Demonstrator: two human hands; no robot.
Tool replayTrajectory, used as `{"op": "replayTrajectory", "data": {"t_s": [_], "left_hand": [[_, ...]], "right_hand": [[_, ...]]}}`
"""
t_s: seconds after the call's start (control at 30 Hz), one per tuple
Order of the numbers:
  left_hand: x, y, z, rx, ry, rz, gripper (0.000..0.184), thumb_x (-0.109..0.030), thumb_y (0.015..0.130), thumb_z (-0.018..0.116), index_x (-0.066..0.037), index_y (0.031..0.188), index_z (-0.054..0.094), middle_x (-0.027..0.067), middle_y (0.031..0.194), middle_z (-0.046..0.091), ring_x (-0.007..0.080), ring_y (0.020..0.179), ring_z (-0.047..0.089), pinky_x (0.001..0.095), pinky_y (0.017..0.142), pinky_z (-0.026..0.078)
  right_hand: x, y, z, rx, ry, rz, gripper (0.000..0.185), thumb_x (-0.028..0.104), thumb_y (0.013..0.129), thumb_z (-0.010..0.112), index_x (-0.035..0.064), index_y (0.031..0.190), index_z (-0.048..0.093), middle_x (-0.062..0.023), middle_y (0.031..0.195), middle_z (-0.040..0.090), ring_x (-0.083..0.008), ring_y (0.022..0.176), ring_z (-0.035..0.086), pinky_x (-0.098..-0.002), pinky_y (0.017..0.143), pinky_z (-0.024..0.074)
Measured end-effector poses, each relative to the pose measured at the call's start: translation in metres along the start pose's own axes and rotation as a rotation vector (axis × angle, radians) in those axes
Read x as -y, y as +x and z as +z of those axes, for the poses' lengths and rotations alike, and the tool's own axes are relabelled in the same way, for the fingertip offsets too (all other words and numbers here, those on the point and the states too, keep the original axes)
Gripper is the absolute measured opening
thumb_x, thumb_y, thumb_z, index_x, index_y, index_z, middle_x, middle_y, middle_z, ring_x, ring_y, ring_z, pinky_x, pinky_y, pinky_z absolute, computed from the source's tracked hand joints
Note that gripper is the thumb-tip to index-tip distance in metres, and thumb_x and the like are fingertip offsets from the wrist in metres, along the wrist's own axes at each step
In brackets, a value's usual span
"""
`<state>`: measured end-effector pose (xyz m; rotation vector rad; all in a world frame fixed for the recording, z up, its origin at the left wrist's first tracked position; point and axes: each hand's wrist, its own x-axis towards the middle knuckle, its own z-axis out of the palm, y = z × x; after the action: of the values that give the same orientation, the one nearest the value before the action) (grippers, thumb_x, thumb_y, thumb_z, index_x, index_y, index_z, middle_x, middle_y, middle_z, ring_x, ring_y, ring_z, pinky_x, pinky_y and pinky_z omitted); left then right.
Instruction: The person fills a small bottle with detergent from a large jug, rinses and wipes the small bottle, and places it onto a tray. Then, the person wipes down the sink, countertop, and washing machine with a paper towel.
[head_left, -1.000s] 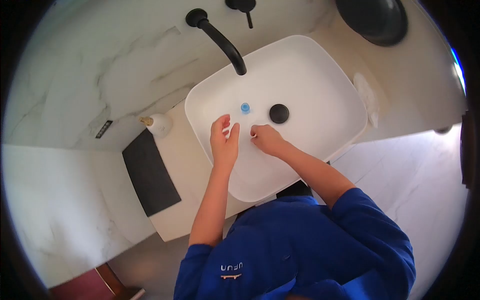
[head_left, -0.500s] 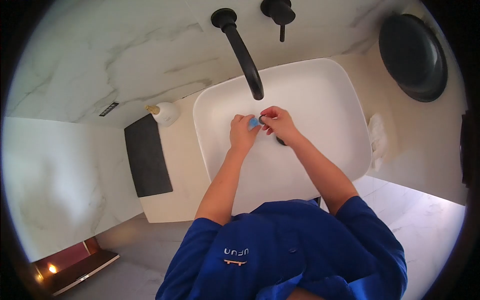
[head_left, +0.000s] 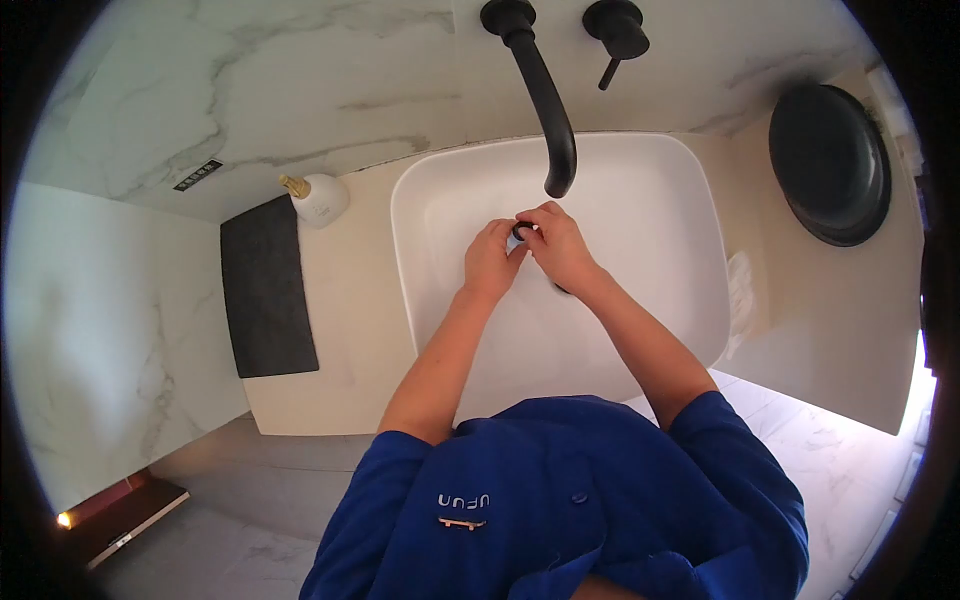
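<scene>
Over the white sink (head_left: 660, 250), my two hands meet just below the faucet's mouth. My left hand (head_left: 488, 262) is closed around a small light-blue object (head_left: 513, 243), most of it hidden by the fingers. A round black cap-like piece (head_left: 522, 230) sits at its top, and the fingers of my right hand (head_left: 562, 252) are pinched on it. Whether the two pieces are joined, I cannot tell. The black drain (head_left: 562, 289) shows only in part, beneath my right wrist.
A black faucet (head_left: 551, 120) and its lever handle (head_left: 617, 35) come out of the marble wall. Left of the sink are a white pump bottle (head_left: 322, 201) and a dark mat (head_left: 267, 290). Black oval dishes (head_left: 832, 160) and a white cloth (head_left: 740, 300) lie to the right.
The black piece and the light-blue object, seen side by side earlier, are now together, with the hands closer. Less blue shows. The whole view has shifted and turned slightly.
</scene>
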<state>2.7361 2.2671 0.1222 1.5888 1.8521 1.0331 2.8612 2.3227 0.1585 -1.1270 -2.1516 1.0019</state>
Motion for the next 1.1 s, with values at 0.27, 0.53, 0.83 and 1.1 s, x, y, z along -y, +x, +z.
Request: {"op": "replayTrajectory", "data": {"t_s": [0.27, 0.53, 0.83, 1.1], "left_hand": [[-0.017, 0.003, -0.002, -0.004, -0.182, 0.025, 0.028, -0.004, 0.072, 0.067, -0.003, 0.1, 0.062, 0.0116, 0.095, 0.061, 0.029, 0.081, 0.06, 0.0367, 0.068, 0.05], [-0.037, 0.011, -0.008, -0.016, -0.273, 0.04, 0.031, 0.001, 0.071, 0.068, -0.003, 0.102, 0.062, 0.0093, 0.095, 0.062, 0.0223, 0.077, 0.06, 0.0305, 0.064, 0.049], [-0.034, 0.018, 0.004, -0.023, -0.353, 0.007, 0.031, -0.004, 0.073, 0.07, -0.002, 0.102, 0.061, 0.0095, 0.093, 0.061, 0.0188, 0.075, 0.059, 0.0281, 0.063, 0.049], [-0.041, 0.035, 0.007, -0.071, -0.436, -0.045, 0.028, -0.003, 0.076, 0.067, 0.001, 0.102, 0.056, 0.006, 0.094, 0.055, 0.0119, 0.077, 0.054, 0.0245, 0.059, 0.049]], "right_hand": [[0.047, 0.009, -0.045, 0.223, -0.532, -0.015, 0.021, 0.015, 0.078, 0.068, -0.0023, 0.086, 0.059, -0.0127, 0.086, 0.057, -0.0254, 0.069, 0.061, -0.0355, 0.061, 0.0488], [0.036, 0.004, -0.063, 0.031, -0.458, -0.338, 0.037, 0.04, 0.078, 0.064, 0.003, 0.078, 0.059, -0.0083, 0.071, 0.061, -0.0253, 0.061, 0.06, -0.0354, 0.054, 0.0476], [0.002, 0.086, -0.122, -0.344, -0.271, 0.173, 0.04, 0.038, 0.086, 0.059, 0.0013, 0.099, 0.058, -0.0108, 0.071, 0.06, -0.0217, 0.062, 0.058, -0.0346, 0.06, 0.0457], [-0.028, 0.153, -0.124, -0.3, 0.384, 0.061, 0.026, 0.022, 0.09, 0.054, -0.0035, 0.092, 0.053, -0.0086, 0.072, 0.055, -0.0185, 0.069, 0.057, -0.0312, 0.063, 0.0497]]}}
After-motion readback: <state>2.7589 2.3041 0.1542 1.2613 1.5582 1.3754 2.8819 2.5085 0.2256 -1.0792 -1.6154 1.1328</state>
